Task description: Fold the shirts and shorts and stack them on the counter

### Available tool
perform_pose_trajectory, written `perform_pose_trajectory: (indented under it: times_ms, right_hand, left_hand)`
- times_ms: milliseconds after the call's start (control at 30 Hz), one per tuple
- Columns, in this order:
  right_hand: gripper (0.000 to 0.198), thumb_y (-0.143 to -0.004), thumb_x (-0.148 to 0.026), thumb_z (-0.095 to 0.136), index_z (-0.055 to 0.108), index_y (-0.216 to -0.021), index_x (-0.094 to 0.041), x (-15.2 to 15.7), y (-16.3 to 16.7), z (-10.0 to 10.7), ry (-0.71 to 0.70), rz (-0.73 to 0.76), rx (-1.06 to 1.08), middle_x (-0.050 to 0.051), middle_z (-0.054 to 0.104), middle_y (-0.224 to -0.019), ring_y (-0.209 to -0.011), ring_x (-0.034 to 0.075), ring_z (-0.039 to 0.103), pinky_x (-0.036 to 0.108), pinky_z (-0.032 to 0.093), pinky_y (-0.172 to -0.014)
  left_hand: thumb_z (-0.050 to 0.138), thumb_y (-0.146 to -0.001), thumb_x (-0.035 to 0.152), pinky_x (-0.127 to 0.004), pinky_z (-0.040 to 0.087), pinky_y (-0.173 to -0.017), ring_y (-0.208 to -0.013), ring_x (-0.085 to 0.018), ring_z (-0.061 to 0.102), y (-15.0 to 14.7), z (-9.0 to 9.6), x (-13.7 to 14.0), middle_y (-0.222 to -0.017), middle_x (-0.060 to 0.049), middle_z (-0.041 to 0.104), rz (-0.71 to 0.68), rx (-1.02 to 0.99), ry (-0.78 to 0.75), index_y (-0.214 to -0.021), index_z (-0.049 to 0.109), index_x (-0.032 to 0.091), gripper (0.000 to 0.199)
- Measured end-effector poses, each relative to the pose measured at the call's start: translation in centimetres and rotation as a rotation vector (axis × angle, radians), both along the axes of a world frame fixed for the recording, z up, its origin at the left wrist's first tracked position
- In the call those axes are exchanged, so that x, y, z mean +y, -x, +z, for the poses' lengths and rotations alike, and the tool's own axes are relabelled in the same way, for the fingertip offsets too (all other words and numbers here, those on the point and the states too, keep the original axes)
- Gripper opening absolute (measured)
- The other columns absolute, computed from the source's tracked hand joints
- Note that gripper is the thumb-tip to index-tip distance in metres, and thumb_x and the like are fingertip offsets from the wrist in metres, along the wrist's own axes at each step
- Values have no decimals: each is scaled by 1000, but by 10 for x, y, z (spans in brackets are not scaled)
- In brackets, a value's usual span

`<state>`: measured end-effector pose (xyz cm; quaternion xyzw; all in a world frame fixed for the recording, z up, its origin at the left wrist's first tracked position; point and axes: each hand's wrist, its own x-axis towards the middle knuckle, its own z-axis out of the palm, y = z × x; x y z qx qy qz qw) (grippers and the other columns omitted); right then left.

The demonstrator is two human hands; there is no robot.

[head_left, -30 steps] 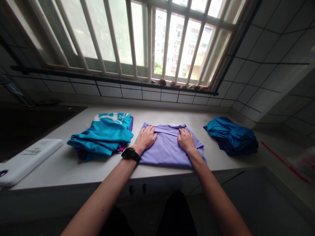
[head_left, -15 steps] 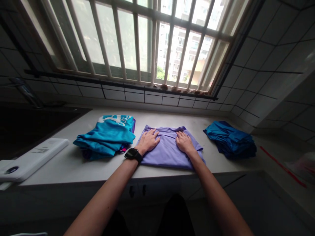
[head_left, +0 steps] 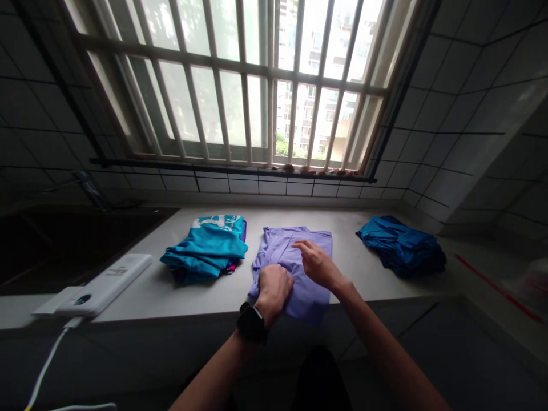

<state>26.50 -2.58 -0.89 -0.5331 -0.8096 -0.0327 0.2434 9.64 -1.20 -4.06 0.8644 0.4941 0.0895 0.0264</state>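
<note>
A light purple garment [head_left: 314,288] lies partly folded on the counter, its near edge drooping over the front. My left hand [head_left: 274,288], with a black watch [head_left: 252,322] on its wrist, is curled closed at the garment's left near side; its fingertips are largely hidden. Over the middle of the cloth is my right hand [head_left: 315,264], fingers stretched to the left with nothing held. Whether it touches the cloth I cannot tell. To the left sits a stack of folded clothes [head_left: 208,251], turquoise with white print on top. At the right rests a dark blue cloth pile [head_left: 402,245].
A white power bank-like device [head_left: 115,282] with a cable [head_left: 47,359] lies at the counter's left, beside the dark sink [head_left: 55,245] and its faucet [head_left: 89,191]. A red strip [head_left: 496,288] runs along the right side. Behind the counter [head_left: 342,217] is a barred window [head_left: 240,85].
The purple garment is turned and narrower, its near edge now past the counter front. My left hand has come nearer and curled; my right hand has left the garment's far right part.
</note>
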Motion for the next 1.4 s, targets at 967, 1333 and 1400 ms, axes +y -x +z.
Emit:
perform_pose_trajectory:
  times_ms: [967,1333,1400]
  right_hand:
    - [49,-89,-13,52,54,-137,-19,-20,-29,52,-285,-257,285,14,66,-120,-112,28,66,42,55,-97]
    - [49,-105,-25,44,55,-152,-20,11,2,-37,188,-437,-85,12,52,-161,-149,28,47,46,39,-122]
    - [51,-107,-26,39,53,-156,-21,10,4,-49,196,-452,-120,10,45,-167,-155,29,39,49,33,-125]
  left_hand:
    - [60,-89,29,-36,54,-92,-105,-27,70,77,94,46,-112,-11,75,-38,-372,-277,-119,70,18,33]
    - [46,-103,31,-44,53,-107,-135,-29,59,45,-12,75,-143,-15,65,-26,-49,-188,-137,66,22,40]
    - [42,-105,32,-46,52,-109,-139,-29,56,46,-24,76,-148,-16,62,-34,-39,-193,-139,65,22,41]
